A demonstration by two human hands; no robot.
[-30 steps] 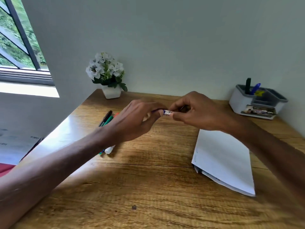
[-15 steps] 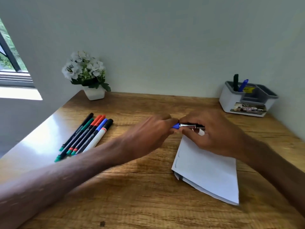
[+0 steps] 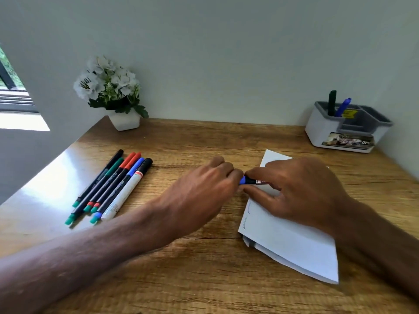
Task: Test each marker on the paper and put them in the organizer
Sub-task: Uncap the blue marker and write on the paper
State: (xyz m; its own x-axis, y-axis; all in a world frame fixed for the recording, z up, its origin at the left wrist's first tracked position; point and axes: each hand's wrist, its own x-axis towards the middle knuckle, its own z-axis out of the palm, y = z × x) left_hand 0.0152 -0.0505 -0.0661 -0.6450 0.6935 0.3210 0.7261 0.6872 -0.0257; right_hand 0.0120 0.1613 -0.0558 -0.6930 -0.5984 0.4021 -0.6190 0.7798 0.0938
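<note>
- The left hand (image 3: 204,189) reaches in from the lower left of the frame, fingers curled close together round the blue end of a marker (image 3: 250,181); its fingertips are hidden behind the knuckles
- The right hand (image 3: 299,191) comes in from the right edge and pinches the marker's barrel between thumb and forefinger, with the other fingers loosely bent below
- The marker lies roughly level, just right of frame centre, above the upper left part of the paper (image 3: 294,245)
- Only a short stretch of it shows between the hands: blue, then black, then a pale band
- Whether its cap is on or off cannot be told
- The paper, white and folded, lies on the table (image 3: 204,279) at centre right, partly under the right hand, with faint marks along its left edge
- The organizer (image 3: 322,130), white with a grey insert, stands at the right of the frame against the wall, well apart from the hands
- A dark marker (image 3: 332,102) and a blue marker (image 3: 343,106) stand upright in its left compartment
- A row of markers (image 3: 113,186), six in all, lies side by side left of centre, caps toward the upper right: black, green, two red, blue, and a white-barrelled one with a black cap
- A pot of flowers (image 3: 124,121) sits in the upper left, at the table's far corner
- A window (image 3: 13,96) shows at the left edge
</note>
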